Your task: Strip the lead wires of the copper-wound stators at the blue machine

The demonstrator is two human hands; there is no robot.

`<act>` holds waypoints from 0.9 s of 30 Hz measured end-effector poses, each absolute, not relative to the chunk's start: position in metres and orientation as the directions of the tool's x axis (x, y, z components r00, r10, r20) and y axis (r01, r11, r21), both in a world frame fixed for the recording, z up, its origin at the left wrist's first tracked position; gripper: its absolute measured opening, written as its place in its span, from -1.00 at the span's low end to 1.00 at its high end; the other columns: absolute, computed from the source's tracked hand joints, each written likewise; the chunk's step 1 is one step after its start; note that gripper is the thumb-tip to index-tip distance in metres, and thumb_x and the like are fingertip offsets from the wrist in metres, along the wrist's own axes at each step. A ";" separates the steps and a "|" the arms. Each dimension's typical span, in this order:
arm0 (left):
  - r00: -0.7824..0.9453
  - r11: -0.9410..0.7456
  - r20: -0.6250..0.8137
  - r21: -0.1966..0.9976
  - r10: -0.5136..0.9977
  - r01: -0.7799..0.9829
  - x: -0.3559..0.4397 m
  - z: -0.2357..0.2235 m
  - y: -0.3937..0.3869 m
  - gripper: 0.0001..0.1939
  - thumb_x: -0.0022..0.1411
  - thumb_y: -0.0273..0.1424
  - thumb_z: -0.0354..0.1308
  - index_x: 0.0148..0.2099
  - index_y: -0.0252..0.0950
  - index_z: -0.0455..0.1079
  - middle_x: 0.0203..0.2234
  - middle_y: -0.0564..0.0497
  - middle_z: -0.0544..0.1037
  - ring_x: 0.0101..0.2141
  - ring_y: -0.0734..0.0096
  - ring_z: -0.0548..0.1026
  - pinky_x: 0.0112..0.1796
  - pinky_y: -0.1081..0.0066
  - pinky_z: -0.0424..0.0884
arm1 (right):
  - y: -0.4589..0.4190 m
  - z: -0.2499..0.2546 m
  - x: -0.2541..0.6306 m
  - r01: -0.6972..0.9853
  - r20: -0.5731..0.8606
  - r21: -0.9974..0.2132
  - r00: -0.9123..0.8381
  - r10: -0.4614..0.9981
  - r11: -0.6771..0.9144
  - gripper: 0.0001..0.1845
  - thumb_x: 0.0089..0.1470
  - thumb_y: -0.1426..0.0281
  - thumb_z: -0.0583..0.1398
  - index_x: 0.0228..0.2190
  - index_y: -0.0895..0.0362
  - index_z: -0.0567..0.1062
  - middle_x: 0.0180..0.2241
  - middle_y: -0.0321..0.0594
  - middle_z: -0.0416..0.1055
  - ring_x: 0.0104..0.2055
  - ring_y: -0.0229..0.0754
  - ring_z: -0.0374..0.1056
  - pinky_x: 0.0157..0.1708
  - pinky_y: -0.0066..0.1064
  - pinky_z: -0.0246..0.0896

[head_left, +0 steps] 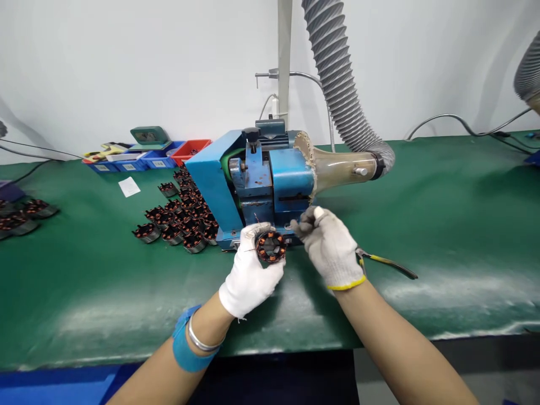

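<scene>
My left hand (252,275), in a white glove, is closed around a motor stator (271,246) with copper windings. The stator's ring faces me, and thin wire ends stick out at its left side. Just to the right, my right hand (329,244) wears a greyish knit glove with a yellow cuff. Its fingers are curled together, apart from the stator; what they hold, if anything, is hidden. Both hands are in front of a blue belt-driven machine (295,171). Yellow-handled pliers (388,262) lie beside my right wrist, partly hidden behind it.
Many more stators (181,216) crowd the green bench left of the machine, with another group (25,216) at far left. Blue bins (130,163) and a red bin (189,151) stand behind. A grey hose (341,73) drops to the machine's right end. White paper (129,187) lies near the bins.
</scene>
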State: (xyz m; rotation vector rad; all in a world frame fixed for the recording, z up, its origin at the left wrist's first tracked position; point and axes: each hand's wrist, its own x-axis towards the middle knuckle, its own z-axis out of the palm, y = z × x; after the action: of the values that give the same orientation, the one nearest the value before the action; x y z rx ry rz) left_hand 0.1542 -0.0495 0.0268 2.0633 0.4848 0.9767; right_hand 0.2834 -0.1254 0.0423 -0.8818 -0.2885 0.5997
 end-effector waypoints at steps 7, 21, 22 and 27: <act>0.593 -0.797 0.622 0.601 0.512 0.058 0.169 0.021 -0.045 -0.41 0.08 -0.41 0.23 0.17 -0.29 0.18 0.01 -0.16 0.39 0.05 0.20 0.43 0.08 0.17 0.38 | -0.124 0.036 0.272 -0.205 0.078 -0.940 0.649 0.757 0.274 -0.64 -0.11 0.25 0.30 -0.21 0.10 0.53 -0.26 -0.23 0.53 -0.20 -0.17 0.43 -0.12 -0.33 0.35; 0.601 -0.818 0.564 0.474 0.566 0.326 0.203 0.046 -0.057 -0.44 0.06 -0.35 0.20 0.13 -0.30 0.22 -0.06 -0.18 0.37 -0.08 0.05 0.51 -0.05 0.16 0.44 | -0.109 0.043 0.281 -0.291 0.075 -0.848 0.761 0.644 0.443 -0.76 -0.11 0.40 0.13 -0.37 0.11 0.56 -0.34 -0.28 0.57 -0.19 -0.17 0.45 -0.08 -0.35 0.36; 0.614 -0.818 0.549 0.466 0.567 0.338 0.204 0.048 -0.059 -0.44 0.07 -0.34 0.19 0.13 -0.31 0.22 -0.06 -0.19 0.37 -0.08 0.04 0.51 -0.06 0.16 0.44 | -0.110 0.043 0.282 -0.296 0.070 -0.839 0.773 0.631 0.456 -0.76 -0.11 0.40 0.14 -0.38 0.11 0.57 -0.34 -0.28 0.57 -0.19 -0.17 0.46 -0.08 -0.34 0.36; 0.635 -0.801 0.508 0.491 0.582 0.341 0.207 0.052 -0.063 -0.46 0.09 -0.31 0.18 0.11 -0.31 0.22 -0.06 -0.20 0.39 -0.08 0.01 0.51 -0.08 0.15 0.44 | -0.113 0.041 0.283 -0.296 0.075 -0.811 0.802 0.592 0.504 -0.77 -0.15 0.38 0.18 -0.38 0.12 0.59 -0.36 -0.27 0.58 -0.20 -0.14 0.47 -0.11 -0.33 0.38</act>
State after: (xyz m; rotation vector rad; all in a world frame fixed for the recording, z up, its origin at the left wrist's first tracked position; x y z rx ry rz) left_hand 0.2067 -0.0634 0.0517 2.5087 0.7365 0.9578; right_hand 0.2828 -0.1129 0.0410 -0.8925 -0.3677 0.5507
